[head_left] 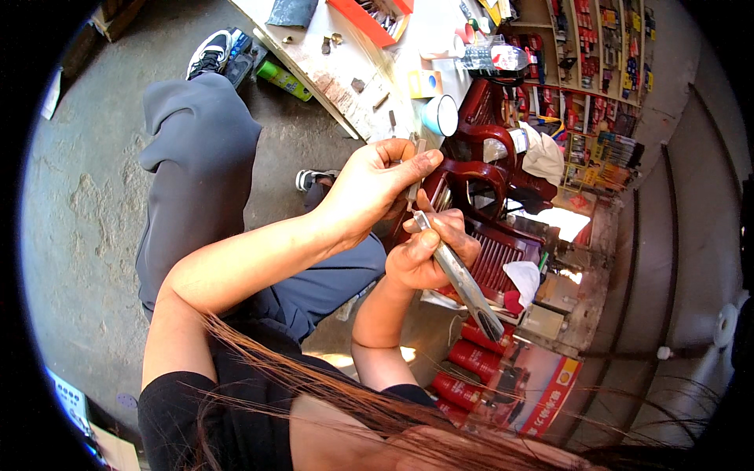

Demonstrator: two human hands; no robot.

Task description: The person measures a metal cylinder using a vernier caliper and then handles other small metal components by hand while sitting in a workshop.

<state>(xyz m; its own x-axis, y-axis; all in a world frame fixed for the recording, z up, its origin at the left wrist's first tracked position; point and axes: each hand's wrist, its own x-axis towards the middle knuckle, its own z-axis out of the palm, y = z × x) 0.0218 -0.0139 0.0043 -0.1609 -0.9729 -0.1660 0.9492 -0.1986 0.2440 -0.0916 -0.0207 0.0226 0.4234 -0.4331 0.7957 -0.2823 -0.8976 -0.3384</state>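
Note:
My left hand (367, 182) pinches a small, narrow, flat metal piece (419, 166) between thumb and fingers. Just below it, my right hand (422, 257) is closed round a long grey metal tool (465, 286) with a bright, squared end. That end points up at the lower part of the small piece; whether the two touch is too small to tell. The tool's other end slants down to the right, past my right hand. Both hands are held in the air in front of me, near the corner of a white worktable (345, 106).
On the worktable are a red box (383, 37) of metal parts, a white-and-blue cup (440, 115), a clear bottle (495, 57) and small scraps. Dark red wooden chairs (491, 251) stand right of my hands. A green can (283, 80) lies on the floor; red containers (476, 359) stand lower right.

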